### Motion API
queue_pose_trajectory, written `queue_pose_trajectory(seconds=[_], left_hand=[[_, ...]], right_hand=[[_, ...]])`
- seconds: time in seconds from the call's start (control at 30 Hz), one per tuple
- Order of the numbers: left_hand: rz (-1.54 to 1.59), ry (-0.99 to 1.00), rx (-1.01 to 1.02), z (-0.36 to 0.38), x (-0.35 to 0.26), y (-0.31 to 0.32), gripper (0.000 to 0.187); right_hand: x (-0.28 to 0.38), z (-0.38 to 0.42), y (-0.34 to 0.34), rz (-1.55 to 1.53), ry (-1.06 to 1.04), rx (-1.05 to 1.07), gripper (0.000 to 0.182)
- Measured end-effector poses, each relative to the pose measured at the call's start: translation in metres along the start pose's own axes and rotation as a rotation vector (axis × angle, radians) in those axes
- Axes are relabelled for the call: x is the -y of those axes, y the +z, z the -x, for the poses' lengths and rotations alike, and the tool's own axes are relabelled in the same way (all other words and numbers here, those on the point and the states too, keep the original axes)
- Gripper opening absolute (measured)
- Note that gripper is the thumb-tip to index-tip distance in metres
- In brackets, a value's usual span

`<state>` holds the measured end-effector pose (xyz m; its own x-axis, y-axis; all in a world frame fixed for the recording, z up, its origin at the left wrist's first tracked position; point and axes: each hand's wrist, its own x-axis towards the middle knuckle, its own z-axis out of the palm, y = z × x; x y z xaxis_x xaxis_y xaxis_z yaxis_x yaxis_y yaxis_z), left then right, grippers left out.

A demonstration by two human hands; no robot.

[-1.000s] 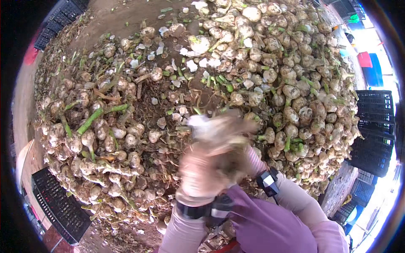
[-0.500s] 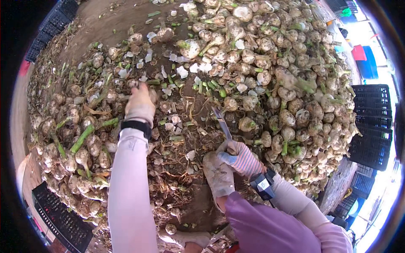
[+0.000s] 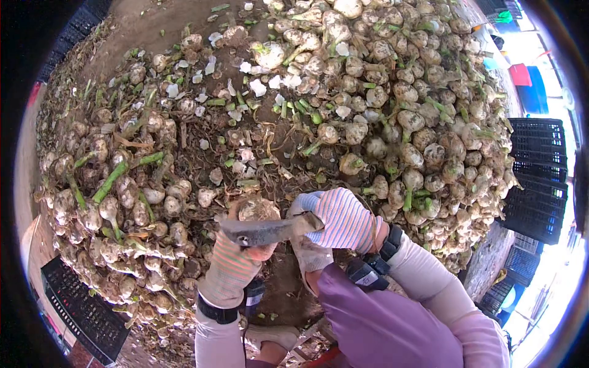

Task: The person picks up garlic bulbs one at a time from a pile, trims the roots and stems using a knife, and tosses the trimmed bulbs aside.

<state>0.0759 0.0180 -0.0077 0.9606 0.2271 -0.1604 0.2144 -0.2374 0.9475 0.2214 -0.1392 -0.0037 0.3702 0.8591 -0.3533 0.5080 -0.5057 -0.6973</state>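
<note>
My left hand point(image 3: 234, 265), in a striped glove, is closed around a dirt-covered garlic bulb point(image 3: 260, 209) low in the middle of the head view. A knife point(image 3: 265, 231) with a broad, worn metal blade lies across the near side of that bulb, its tip pointing left. Its handle is hidden inside my right hand point(image 3: 345, 219), whose striped glove wraps round it. Below the hands, a foot in a pale, dirty covering point(image 3: 314, 257) shows beside the purple cloth over my leg.
A large heap of garlic bulbs point(image 3: 423, 138) fills the right side, and another pile point(image 3: 126, 196) covers the left. Peeled skins and cut green stems point(image 3: 294, 107) litter the soil between. Black crates point(image 3: 537, 178) stand at right; another black crate point(image 3: 83, 313) is lower left.
My left hand has come back from the left pile toward my body, now with a garlic bulb in it. The knife has turned from pointing away to lying sideways against the bulb.
</note>
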Motion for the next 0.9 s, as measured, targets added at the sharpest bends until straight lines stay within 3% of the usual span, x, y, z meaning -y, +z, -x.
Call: queue_pose_trajectory(seconds=[0.07,0.1,0.17,0.3,0.37,0.4,0.47,0.5,0.57,0.6,0.63,0.7,0.73,0.77,0.83,0.87,0.9], left_hand=[[1.288,-0.510,-0.167,0.004,-0.006,0.006,0.035],[1.287,-0.512,-0.169,0.002,-0.014,0.007,0.035],[1.400,-0.631,-0.197,-0.004,-0.031,0.004,0.058],[1.224,-0.492,-0.104,0.005,-0.018,0.012,0.054],[0.190,-0.163,0.030,0.008,-0.021,0.012,0.041],[0.190,-0.164,0.031,0.011,-0.019,0.011,0.041],[0.702,-0.494,0.124,0.019,-0.006,0.009,0.053],[0.705,-0.496,0.126,0.024,0.002,0.010,0.053],[-0.049,-0.286,0.286,0.031,0.011,0.014,0.055],[0.274,-0.530,0.192,0.034,0.007,0.017,0.054],[0.278,-0.529,0.194,0.034,0.001,0.016,0.054],[0.646,-0.113,0.374,0.025,-0.028,0.007,0.037],[0.544,-0.079,0.554,0.027,-0.029,-0.001,0.050],[0.548,-0.095,0.540,0.033,-0.029,0.000,0.050],[0.998,-0.426,0.127,0.028,-0.027,0.001,0.060],[1.125,-0.440,0.006,0.026,-0.027,0.000,0.066],[1.070,-0.244,0.180,0.015,-0.010,-0.004,0.069]], right_hand=[[0.007,0.002,-0.005,0.024,0.003,0.032,0.038],[0.009,0.002,-0.007,0.051,0.004,0.060,0.038],[0.004,0.003,-0.001,0.024,-0.042,0.036,0.040],[0.000,0.004,0.002,-0.048,-0.032,0.101,0.041],[-0.005,0.005,0.008,-0.076,-0.087,0.045,0.034],[-0.008,0.006,0.011,-0.103,-0.143,-0.011,0.027],[-0.015,0.005,0.013,-0.102,-0.156,0.011,0.029],[-0.020,0.005,0.014,-0.099,-0.171,0.035,0.031],[-0.030,0.004,0.019,-0.116,-0.201,0.044,0.032],[-0.036,0.004,0.021,-0.130,-0.233,0.050,0.033],[-0.042,0.003,0.021,-0.129,-0.229,0.051,0.033],[-0.058,-0.003,0.019,0.195,0.091,0.179,0.031],[-0.074,0.000,0.017,0.152,0.118,0.109,0.027],[-0.074,0.010,0.010,0.023,0.098,-0.024,0.022],[-0.060,0.017,0.007,-0.291,0.159,-0.101,0.017],[-0.059,0.017,0.009,-0.334,0.107,-0.098,0.018],[-0.053,0.017,0.014,-0.350,0.022,-0.127,0.019]])
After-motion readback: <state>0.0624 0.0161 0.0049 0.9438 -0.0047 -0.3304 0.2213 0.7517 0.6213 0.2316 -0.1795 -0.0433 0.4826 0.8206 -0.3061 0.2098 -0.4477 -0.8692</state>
